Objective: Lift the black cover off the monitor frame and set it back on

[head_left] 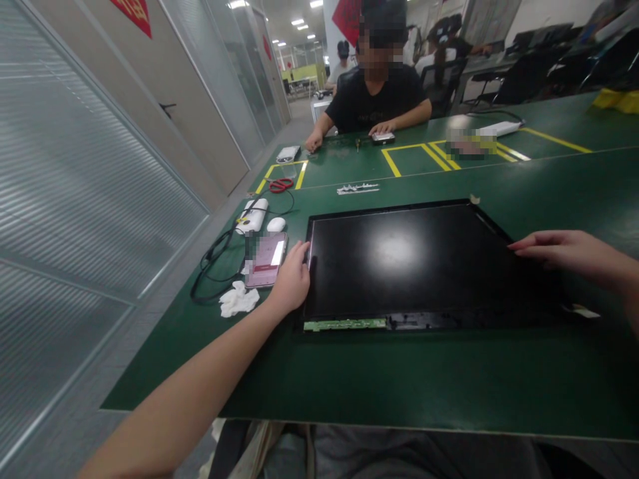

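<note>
Panel: lies flat on the surface, centre to right of the frame.
Green board: bare at the panel's lower left; we judge the panel partly opened, not yet closed up.
Left hand: narrow, at the panel's left edge; we cannot tell if it grips.
Right hand: nearly pinched at the right edge, grip unclear.
Left to do: we cannot tell.
</note>
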Demonstrator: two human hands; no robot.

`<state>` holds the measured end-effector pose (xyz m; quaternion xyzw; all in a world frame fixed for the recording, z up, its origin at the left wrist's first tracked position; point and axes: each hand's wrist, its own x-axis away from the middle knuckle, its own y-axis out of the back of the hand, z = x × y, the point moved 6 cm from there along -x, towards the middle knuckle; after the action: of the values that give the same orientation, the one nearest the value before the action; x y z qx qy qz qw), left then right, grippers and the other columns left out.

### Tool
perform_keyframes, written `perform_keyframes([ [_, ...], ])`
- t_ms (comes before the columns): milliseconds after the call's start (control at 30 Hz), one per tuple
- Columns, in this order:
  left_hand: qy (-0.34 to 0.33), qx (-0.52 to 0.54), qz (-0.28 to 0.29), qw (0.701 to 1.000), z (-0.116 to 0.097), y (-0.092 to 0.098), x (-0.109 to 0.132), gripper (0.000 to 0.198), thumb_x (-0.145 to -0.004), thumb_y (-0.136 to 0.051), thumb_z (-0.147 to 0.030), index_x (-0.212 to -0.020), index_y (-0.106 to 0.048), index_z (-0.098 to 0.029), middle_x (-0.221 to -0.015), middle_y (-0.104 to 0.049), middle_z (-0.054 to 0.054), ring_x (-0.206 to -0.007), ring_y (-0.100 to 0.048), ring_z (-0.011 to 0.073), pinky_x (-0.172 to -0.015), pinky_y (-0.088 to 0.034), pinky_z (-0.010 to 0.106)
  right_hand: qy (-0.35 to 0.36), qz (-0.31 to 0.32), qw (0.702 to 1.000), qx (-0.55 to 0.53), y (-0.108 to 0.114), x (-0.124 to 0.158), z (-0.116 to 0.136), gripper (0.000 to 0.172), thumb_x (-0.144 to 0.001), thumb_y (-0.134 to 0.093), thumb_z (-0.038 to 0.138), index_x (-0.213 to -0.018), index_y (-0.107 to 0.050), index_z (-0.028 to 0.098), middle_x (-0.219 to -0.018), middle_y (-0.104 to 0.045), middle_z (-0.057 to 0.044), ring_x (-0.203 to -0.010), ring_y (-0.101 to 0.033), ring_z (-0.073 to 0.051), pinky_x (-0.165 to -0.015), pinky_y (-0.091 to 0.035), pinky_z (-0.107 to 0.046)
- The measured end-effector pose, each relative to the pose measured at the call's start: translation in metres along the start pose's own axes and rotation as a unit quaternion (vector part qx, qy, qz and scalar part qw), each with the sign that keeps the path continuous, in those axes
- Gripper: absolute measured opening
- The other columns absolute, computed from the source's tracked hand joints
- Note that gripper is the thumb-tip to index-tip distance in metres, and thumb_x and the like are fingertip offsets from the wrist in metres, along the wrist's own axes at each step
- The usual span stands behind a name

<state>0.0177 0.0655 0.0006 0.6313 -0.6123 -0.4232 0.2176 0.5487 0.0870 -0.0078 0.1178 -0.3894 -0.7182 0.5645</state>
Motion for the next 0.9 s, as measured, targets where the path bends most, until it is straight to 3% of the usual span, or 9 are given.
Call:
perform_keyframes([
  [100,0.023,0.065,0.020,0.997,0.005,-0.001,-0.005,0.060,-0.082,-0.046,-0.006,-0.142,-0.048,-0.011,-0.156,-0.043,0.016,-0.148,-0.035,0.0272,-0.125,-0.020,0.050,-0.021,0.048,0.998,-0.038,0.004,-0.005,-0.004,0.032,-0.049,-0.072,0.035,-0.079,-0.077,0.025,-0.099,-0.075,-0.009,-0.088,-0.065,-0.024,-0.056,-0.053,-0.028],
  [167,0.050,0.107,0.040,0.992,0.012,-0.002,-0.010,0.065,-0.078,-0.048,-0.006,-0.143,-0.048,-0.013,-0.154,-0.045,0.015,-0.146,-0.038,0.0271,-0.124,-0.025,0.049,-0.034,0.053,0.995,-0.072,0.005,-0.009,-0.007,0.035,-0.049,-0.074,0.034,-0.082,-0.076,0.023,-0.095,-0.074,-0.010,-0.078,-0.064,-0.022,-0.054,-0.054,-0.029],
  [267,0.078,0.131,0.053,0.987,0.019,-0.004,-0.016,0.069,-0.076,-0.050,-0.008,-0.145,-0.045,-0.014,-0.150,-0.051,0.016,-0.140,-0.047,0.0283,-0.117,-0.038,0.049,-0.021,-0.029,0.988,-0.147,0.009,-0.013,-0.010,0.032,-0.051,-0.069,0.028,-0.082,-0.073,0.021,-0.088,-0.073,-0.012,-0.065,-0.060,-0.018,-0.048,-0.051,-0.028],
  [367,0.079,0.132,0.046,0.987,0.018,-0.004,-0.015,0.066,-0.080,-0.055,-0.016,-0.145,-0.045,-0.014,-0.152,-0.047,0.016,-0.142,-0.043,0.0300,-0.120,-0.032,0.049,0.003,-0.110,0.979,-0.169,0.008,-0.010,-0.009,0.034,-0.053,-0.063,0.026,-0.086,-0.072,0.021,-0.090,-0.073,-0.011,-0.067,-0.060,-0.017,-0.050,-0.049,-0.027],
  [467,0.055,0.109,0.043,0.992,0.010,-0.003,-0.010,0.062,-0.083,-0.057,-0.023,-0.144,-0.046,-0.014,-0.155,-0.043,0.015,-0.146,-0.036,0.0302,-0.123,-0.023,0.049,0.009,-0.131,0.986,-0.101,0.004,-0.008,-0.007,0.038,-0.057,-0.062,0.032,-0.092,-0.073,0.022,-0.089,-0.073,-0.009,-0.069,-0.061,-0.019,-0.055,-0.050,-0.031],
  [567,0.040,0.088,0.046,0.994,0.005,-0.002,-0.005,0.061,-0.085,-0.055,-0.024,-0.145,-0.046,-0.014,-0.156,-0.041,0.016,-0.148,-0.033,0.0300,-0.123,-0.023,0.049,0.021,-0.144,0.989,-0.002,0.003,-0.012,-0.006,0.041,-0.060,-0.062,0.038,-0.097,-0.074,0.024,-0.085,-0.072,-0.007,-0.072,-0.062,-0.023,-0.064,-0.052,-0.038],
  [767,0.018,0.081,0.048,0.995,0.007,0.001,-0.001,0.058,-0.088,-0.052,-0.024,-0.145,-0.045,-0.016,-0.158,-0.040,0.016,-0.149,-0.032,0.0281,-0.122,-0.024,0.050,0.116,-0.140,0.980,0.078,-0.001,-0.016,-0.003,0.058,-0.068,-0.056,0.047,-0.121,-0.067,0.028,-0.092,-0.072,-0.004,-0.073,-0.064,-0.022,-0.068,-0.051,-0.037],
  [900,-0.009,0.036,0.065,0.997,0.005,0.000,0.002,0.055,-0.091,-0.050,-0.027,-0.144,-0.047,-0.013,-0.161,-0.033,0.019,-0.150,-0.029,0.0294,-0.122,-0.022,0.053,0.140,-0.111,0.972,0.152,-0.006,-0.008,0.005,0.053,-0.073,-0.052,0.052,-0.116,-0.071,0.028,-0.095,-0.071,-0.005,-0.079,-0.065,-0.023,-0.072,-0.052,-0.038],
])
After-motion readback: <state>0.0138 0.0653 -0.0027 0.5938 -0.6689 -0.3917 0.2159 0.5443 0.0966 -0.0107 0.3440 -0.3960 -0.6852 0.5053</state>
